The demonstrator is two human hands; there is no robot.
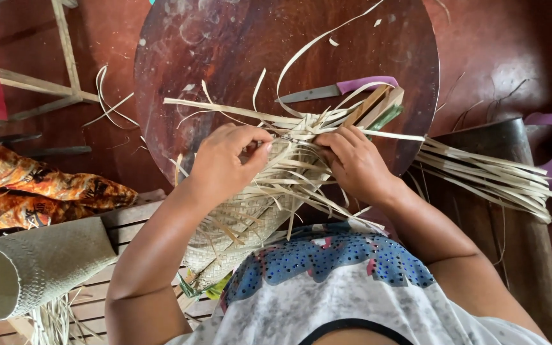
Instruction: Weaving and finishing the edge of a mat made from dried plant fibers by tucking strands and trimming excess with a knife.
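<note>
A half-woven basket of pale straw strips lies across my lap, its loose strip ends fanning up and outward. My left hand pinches strips at the weave's open edge on the left. Opposite it, my right hand grips strips on the right side of the same edge. Both hands are closed on the strips, and the fingertips are partly hidden among them.
A round dark wooden board lies ahead with a purple-handled knife on it. A bundle of loose strips rests on a dark bench at right. A finished woven tube and orange patterned cloth lie at left on wooden slats.
</note>
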